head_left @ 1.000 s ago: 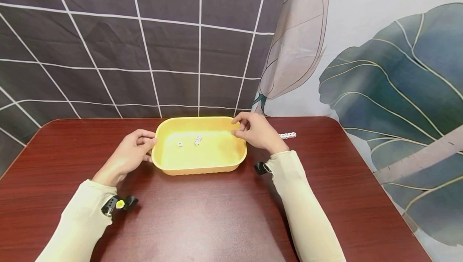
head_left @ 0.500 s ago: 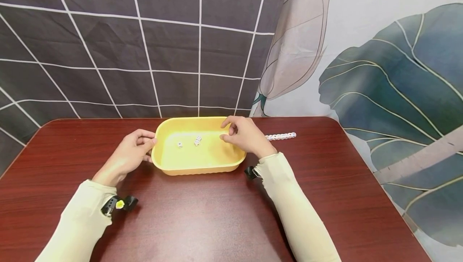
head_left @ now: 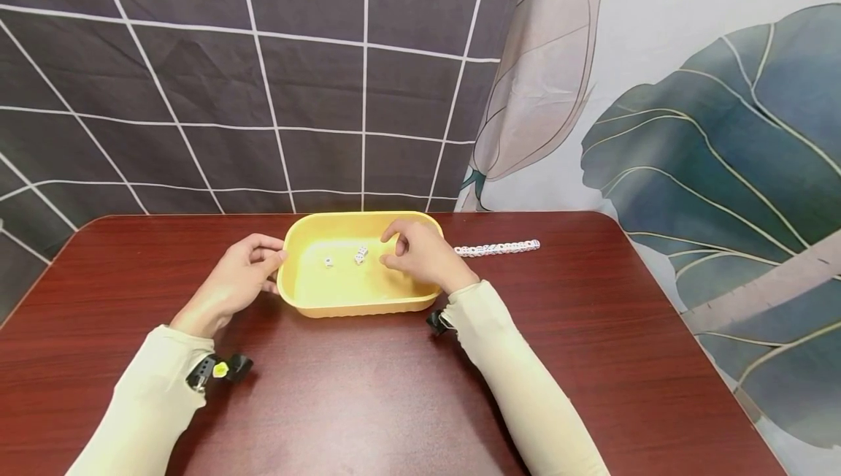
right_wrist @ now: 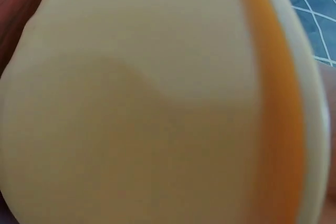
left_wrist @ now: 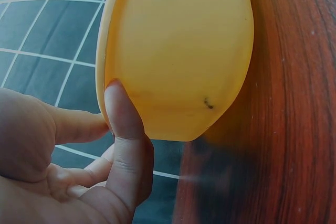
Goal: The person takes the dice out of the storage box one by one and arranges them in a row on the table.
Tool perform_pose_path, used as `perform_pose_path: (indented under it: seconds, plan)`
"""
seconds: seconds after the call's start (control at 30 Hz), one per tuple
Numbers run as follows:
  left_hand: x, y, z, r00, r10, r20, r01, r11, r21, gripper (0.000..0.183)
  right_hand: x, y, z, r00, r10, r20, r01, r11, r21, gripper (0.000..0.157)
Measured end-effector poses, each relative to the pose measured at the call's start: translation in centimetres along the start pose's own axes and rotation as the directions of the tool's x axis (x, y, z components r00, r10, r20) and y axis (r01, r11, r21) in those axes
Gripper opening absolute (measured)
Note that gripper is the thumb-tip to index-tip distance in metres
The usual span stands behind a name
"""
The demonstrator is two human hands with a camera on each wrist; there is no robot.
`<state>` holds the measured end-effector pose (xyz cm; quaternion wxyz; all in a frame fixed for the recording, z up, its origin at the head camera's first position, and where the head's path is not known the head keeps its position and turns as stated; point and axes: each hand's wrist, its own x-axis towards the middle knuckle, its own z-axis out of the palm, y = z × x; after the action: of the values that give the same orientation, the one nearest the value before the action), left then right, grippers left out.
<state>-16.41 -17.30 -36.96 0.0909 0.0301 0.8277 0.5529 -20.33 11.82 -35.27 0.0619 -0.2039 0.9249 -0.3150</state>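
A yellow plastic basin (head_left: 368, 309) stands near the table's back edge. My left hand (head_left: 238, 275) pinches its left rim; in the left wrist view a finger (left_wrist: 125, 114) lies against the basin's outer wall. My right hand (head_left: 420, 255) is over the basin's right half, thumb and forefinger apart and nothing visible between them. Inside the basin lie a single white die (head_left: 328, 262) and, nearer the right hand, a close pair of white dice (head_left: 359, 258). The right wrist view is filled by the basin's outer wall (right_wrist: 157, 145), blurred.
To the right of the basin, a straight row of white dice (head_left: 499, 249) lies on the dark red wooden table (head_left: 368, 388), its left end partly behind the right hand. A dark gridded cloth (head_left: 309, 89) hangs right behind the table.
My right hand has moved left from the basin's right rim to over its inside, uncovering more of the dice row. The left hand stays at the rim, and the dice in the basin have not moved.
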Motion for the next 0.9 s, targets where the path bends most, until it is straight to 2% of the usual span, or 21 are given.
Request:
perform_pose_path:
  seconds: [0.6, 0.9]
  plan:
    - [0.1, -0.1, 0.0, 1.000, 0.002, 0.008, -0.002, 1.000, -0.022, 0.038, 0.8, -0.6, 1.8, 0.991, 0.065, 0.116, -0.058, 0.997, -0.056, 0.044]
    - [0.0, 0.0, 0.0, 1.000, -0.001, 0.002, 0.001, 1.000, -0.010, 0.036, 0.8, -1.2, 2.4, 0.982, 0.036, 0.184, -0.031, 0.999, -0.028, 0.045]
